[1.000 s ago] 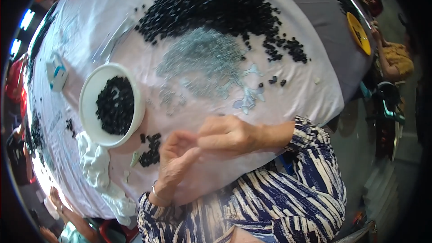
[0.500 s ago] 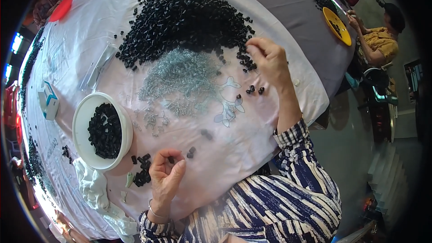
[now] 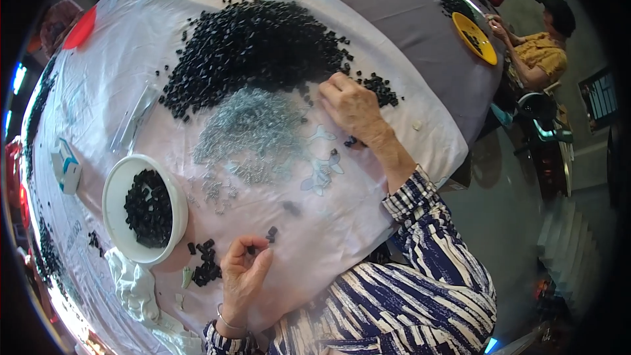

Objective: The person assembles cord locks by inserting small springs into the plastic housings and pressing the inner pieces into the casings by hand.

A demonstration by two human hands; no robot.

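My left hand (image 3: 242,283) rests low over the table, thumb and fingers curled round a small black plastic piece (image 3: 252,250). More loose black pieces (image 3: 207,264) lie beside it. Farther up, my right hand (image 3: 355,108) reaches to the right lower edge of a large heap of black pieces (image 3: 253,46). Its fingers are bent together, and what they hold, if anything, is hidden. Left of that hand, just below the heap, spreads a pile of small clear or silvery coil springs (image 3: 246,131). A white bowl (image 3: 177,223) partly filled with black pieces stands left of my left hand.
A white cloth or glove (image 3: 131,283) lies below the bowl. A small white and blue box (image 3: 66,165) and a clear plastic bag (image 3: 137,118) are at left. At upper right, a person in yellow (image 3: 545,59) sits by a yellow plate (image 3: 486,49).
My right hand has moved left from the small group of black pieces toward the heap and springs. My left hand stays nearly in place with its piece. The whole view has shifted slightly.
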